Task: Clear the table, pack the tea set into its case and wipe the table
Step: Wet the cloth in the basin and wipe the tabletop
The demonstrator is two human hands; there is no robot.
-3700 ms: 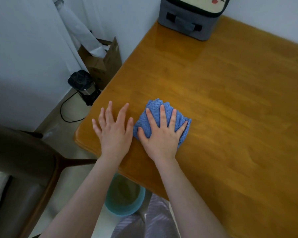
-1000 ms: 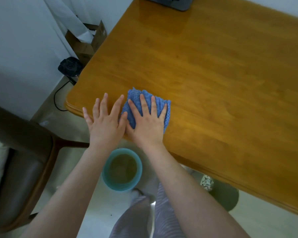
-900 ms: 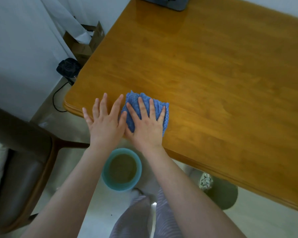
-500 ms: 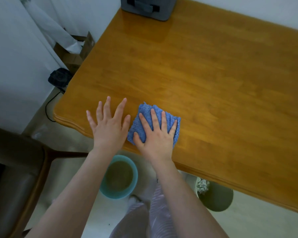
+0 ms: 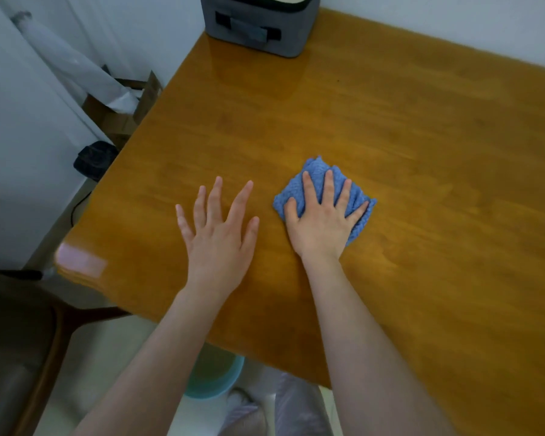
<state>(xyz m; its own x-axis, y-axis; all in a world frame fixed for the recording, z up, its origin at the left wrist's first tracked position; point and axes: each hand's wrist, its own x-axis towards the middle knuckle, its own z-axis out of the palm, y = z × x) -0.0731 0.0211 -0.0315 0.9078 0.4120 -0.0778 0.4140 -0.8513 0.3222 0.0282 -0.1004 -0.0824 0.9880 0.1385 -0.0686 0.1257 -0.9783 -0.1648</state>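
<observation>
A folded blue cloth lies on the wooden table, a little in from the near edge. My right hand presses flat on top of it with fingers spread, covering most of it. My left hand rests flat on the bare wood to the left, fingers apart, a hand's width from the cloth. The grey tea set case stands zipped shut at the far left corner of the table.
A teal bucket sits on the floor below the near edge, between my arms. A dark chair stands at lower left. A cardboard box, a white roll and a black appliance are beside the table's left side.
My right hand has slid the cloth to the right and farther onto the table, away from the near edge. A gap has opened between my hands; before, they were side by side.
</observation>
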